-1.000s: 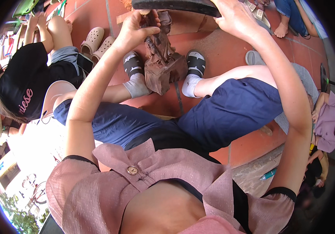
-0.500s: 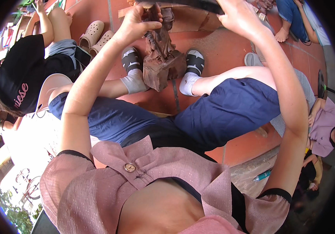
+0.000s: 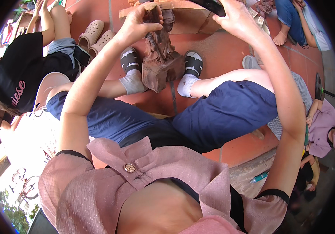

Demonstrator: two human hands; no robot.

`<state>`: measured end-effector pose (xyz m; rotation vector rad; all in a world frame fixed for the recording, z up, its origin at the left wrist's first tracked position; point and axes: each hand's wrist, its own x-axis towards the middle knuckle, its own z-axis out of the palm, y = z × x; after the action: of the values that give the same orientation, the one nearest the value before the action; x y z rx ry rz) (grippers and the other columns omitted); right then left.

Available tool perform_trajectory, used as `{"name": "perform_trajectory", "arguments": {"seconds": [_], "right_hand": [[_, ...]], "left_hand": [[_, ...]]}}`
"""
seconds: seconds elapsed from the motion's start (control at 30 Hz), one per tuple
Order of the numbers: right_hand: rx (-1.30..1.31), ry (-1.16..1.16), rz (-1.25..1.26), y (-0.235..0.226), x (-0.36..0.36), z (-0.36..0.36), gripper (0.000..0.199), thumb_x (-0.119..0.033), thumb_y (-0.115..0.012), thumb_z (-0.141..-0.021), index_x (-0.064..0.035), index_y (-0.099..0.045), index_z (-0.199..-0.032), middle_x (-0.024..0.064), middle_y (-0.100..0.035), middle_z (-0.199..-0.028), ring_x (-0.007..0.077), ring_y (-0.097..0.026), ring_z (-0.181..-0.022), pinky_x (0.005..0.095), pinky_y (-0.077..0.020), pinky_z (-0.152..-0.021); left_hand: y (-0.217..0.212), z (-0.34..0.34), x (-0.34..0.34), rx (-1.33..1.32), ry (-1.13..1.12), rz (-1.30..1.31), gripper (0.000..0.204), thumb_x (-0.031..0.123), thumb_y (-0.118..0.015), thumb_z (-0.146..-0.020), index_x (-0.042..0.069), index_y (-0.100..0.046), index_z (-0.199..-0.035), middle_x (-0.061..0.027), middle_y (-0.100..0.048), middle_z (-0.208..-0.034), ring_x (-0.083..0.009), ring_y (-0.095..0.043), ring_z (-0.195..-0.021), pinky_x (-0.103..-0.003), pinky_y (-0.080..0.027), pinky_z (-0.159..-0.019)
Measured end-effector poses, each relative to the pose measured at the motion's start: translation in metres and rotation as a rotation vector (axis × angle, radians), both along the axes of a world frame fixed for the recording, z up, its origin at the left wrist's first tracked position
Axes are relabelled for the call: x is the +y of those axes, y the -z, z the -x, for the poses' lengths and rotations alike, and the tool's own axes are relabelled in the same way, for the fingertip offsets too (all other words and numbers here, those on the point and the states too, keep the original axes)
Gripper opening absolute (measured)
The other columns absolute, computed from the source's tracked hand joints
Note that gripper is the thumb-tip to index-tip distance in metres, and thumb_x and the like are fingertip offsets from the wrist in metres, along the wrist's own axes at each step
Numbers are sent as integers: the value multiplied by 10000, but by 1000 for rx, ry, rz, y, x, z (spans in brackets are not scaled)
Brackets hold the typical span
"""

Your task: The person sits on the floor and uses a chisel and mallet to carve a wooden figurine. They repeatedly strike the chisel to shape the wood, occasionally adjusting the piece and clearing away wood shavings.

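Note:
A dark reddish-brown carved wooden figure stands on its blocky base on the floor between my feet. My left hand is wrapped round its upper part, fingers curled on the wood near a pale flat top. Up and to the right, at the picture's upper edge, my right hand is closed on a long black object. That object runs out of view, and its kind cannot be made out. It is apart from the figure in what shows.
Behind the figure lies a wooden block. My sandalled feet flank the base. Beige clogs stand at left, near a person in a black cap. Other people sit at right. A teal pen-like object lies by my right arm.
The black object no longer stretches across above the figure; its visible part now slants up out of view, farther right. My left hand keeps its hold on the carving.

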<state>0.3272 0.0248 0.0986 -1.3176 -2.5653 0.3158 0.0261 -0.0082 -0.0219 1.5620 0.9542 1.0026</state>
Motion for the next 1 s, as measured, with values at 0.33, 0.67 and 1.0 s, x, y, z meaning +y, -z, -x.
{"name": "perform_trajectory", "arguments": {"seconds": [0.33,0.67,1.0], "right_hand": [[-94,-41,-58,-6,-2,0,241,-58,-607,-822,-47,-535,-1051,258,-673,-888,476,-665,-885,543,-507,-746],[96,80,26,-15,9,-7,258,-80,-679,-785,-28,-559,-1007,263,-664,-886,465,-667,-907,510,-512,-770],[34,42,66,-18,0,-9,214,-71,-659,-805,-27,-553,-986,255,-661,-859,458,-668,-885,516,-504,-744]], "left_hand": [[-4,-11,-7,-23,-58,61,381,-92,-752,-813,72,-632,-1135,-26,-686,-1014,-145,-683,-970,-312,-584,-865],[-63,4,-2,-216,-353,110,305,-53,-730,-822,52,-601,-1079,-60,-662,-982,-169,-656,-894,-297,-548,-808],[-26,21,-8,-72,-267,100,197,36,-694,-942,34,-635,-1130,-104,-719,-1086,-217,-716,-1024,-362,-605,-895]]}}
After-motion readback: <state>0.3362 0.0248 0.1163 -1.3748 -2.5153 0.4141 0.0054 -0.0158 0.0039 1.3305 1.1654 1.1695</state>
